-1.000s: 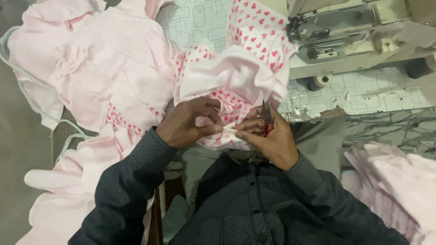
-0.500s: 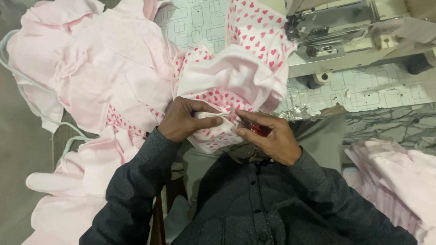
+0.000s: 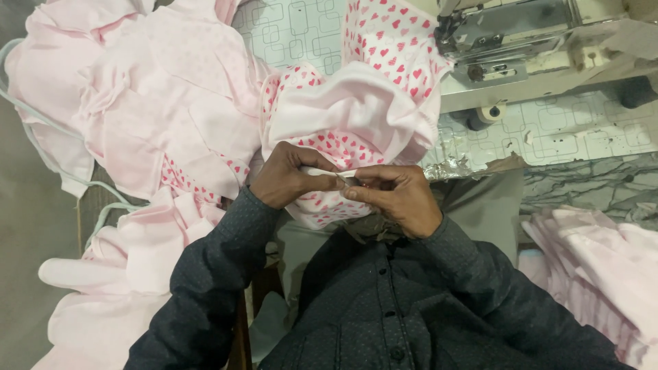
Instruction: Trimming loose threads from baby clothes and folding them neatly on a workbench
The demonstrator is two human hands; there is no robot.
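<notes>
Both hands meet low over the lap, fingertips almost touching. Left hand [image 3: 291, 179] has its fingers pinched narrow on a thin white fabric strip [image 3: 322, 172], which runs from its thumb across to the other hand. Right hand [image 3: 396, 199] has fingers curled tight, pinching the strip's far end together with a small dark tool whose tip only just shows between the fingertips; too small to tell what kind. Directly under and beyond the fingers lies a pink garment with red heart print [image 3: 356, 116], bunched, its pale pink lining folded outward and the printed part rising behind it. Left of the left fingers, a heap of plain pink garments [image 3: 157, 116] spreads wide and runs down beside the left sleeve. Beyond the right fingers, well apart, stands a sewing machine [image 3: 510, 38] on a table [image 3: 582, 130] with a square-patterned cover. Right of the right sleeve, a stack of pink folded cloth [image 3: 596, 260].
</notes>
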